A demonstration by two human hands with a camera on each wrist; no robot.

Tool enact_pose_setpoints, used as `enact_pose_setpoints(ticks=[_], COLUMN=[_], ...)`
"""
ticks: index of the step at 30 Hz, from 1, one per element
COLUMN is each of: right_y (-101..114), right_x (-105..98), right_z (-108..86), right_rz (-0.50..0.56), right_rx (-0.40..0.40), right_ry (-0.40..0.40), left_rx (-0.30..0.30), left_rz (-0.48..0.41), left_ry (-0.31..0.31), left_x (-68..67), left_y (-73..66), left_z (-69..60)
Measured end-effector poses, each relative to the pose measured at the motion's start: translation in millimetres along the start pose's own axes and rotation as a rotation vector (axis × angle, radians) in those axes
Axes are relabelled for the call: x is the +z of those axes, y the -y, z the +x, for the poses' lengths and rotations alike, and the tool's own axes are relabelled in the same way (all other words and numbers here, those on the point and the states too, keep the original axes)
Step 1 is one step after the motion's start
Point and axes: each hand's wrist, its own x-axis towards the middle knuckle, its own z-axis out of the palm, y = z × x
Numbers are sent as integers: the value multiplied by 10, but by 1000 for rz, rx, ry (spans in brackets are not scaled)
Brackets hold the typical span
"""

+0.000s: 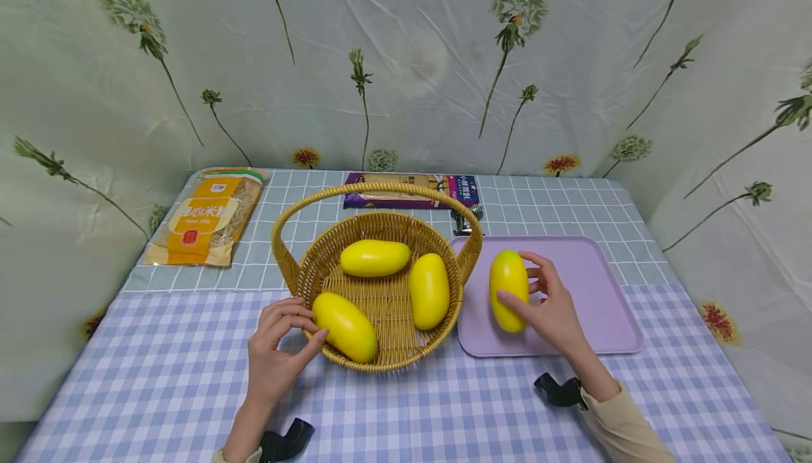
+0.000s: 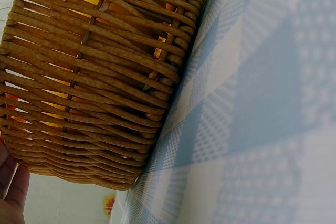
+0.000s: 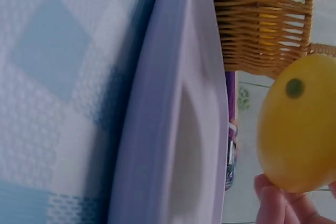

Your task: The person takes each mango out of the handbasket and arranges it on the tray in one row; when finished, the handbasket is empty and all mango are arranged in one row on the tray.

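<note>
A yellow fruit point(image 1: 509, 287) is being held above the purple tray point(image 1: 603, 294), nearer the tray's left edge than its right, its long axis running from the near edge toward the far one. The right hand point(image 1: 552, 302) is gripping it from the right between thumb and fingers, leaving the wicker basket point(image 1: 406, 362) lying on the fruit's other side. The basket is standing beside the tray's left edge, holding three more fruits point(image 1: 375, 258). The left hand point(image 1: 279, 340) is touching the basket's near-left rim; whether it is pinching there, I cannot tell.
</note>
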Motion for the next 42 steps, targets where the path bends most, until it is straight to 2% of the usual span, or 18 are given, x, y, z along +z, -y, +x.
enact_pose_setpoints(ticks=[6, 18, 42], right_y=[-25, -48, -40], right_x=[30, 85, 195], right_z=[71, 148, 183], right_rz=[-114, -284, -451], right_rx=[70, 147, 115], right_ry=[19, 61, 91], left_rx=[1, 4, -1], left_rz=[0, -2, 1], left_ry=[-1, 0, 0], left_x=[1, 1, 4], left_y=[8, 8, 4], left_z=[-7, 2, -3])
